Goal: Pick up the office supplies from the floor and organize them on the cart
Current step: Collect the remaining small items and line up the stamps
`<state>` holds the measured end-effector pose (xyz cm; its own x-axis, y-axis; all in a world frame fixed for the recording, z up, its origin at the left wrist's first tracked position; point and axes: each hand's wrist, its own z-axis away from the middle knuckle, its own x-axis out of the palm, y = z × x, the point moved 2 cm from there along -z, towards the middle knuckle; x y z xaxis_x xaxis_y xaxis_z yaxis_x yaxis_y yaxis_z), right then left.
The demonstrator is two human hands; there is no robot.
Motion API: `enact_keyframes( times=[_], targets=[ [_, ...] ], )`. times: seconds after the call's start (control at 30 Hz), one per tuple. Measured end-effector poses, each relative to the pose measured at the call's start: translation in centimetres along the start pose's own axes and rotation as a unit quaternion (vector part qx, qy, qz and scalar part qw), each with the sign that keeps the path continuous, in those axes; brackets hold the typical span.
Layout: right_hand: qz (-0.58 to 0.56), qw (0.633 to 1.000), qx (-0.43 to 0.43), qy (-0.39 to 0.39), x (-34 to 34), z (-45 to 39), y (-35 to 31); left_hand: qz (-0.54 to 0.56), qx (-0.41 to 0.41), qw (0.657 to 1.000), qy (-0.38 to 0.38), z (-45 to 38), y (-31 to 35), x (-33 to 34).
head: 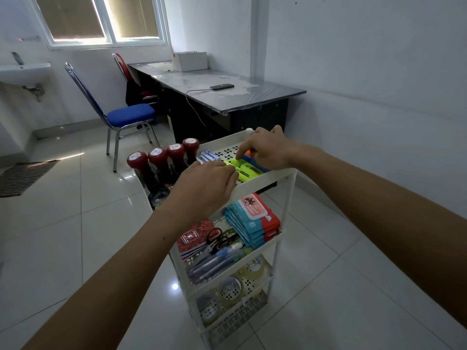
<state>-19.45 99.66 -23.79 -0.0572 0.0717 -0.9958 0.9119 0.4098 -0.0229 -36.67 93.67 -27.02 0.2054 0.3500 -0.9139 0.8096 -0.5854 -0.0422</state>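
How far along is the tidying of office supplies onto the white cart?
Nearly done, it seems. The white plastic cart already holds red-handled stamps on top, a red notebook, black scissors and teal wipe packs in the middle, and clear tape rolls lower down. In hand: the left hand and right hand are arranging yellow highlighters. No supplies show on the visible floor.

On the cart's [267,178] top shelf, the highlighters [249,170] lie between the left hand [207,184] and right hand [267,150]. The stamps [161,157] stand left of the left hand; the batteries [208,156] lie just beyond it.
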Motion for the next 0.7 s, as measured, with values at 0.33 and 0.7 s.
enact_keyframes(
  times=[0.33, 0.7],
  targets=[
    [-0.13, 0.959, 0.056, 0.244, 1.1, 4.6, 2.3, -0.121, 0.053, 0.99, 0.042, 0.1, 0.7, -0.9],
    [-0.303, 0.902, 0.099, 0.292, 9.4, 20.6, 2.1, -0.237, 0.075, 0.959, 0.138, 3.3, 8.5, -1.6]
  ],
)
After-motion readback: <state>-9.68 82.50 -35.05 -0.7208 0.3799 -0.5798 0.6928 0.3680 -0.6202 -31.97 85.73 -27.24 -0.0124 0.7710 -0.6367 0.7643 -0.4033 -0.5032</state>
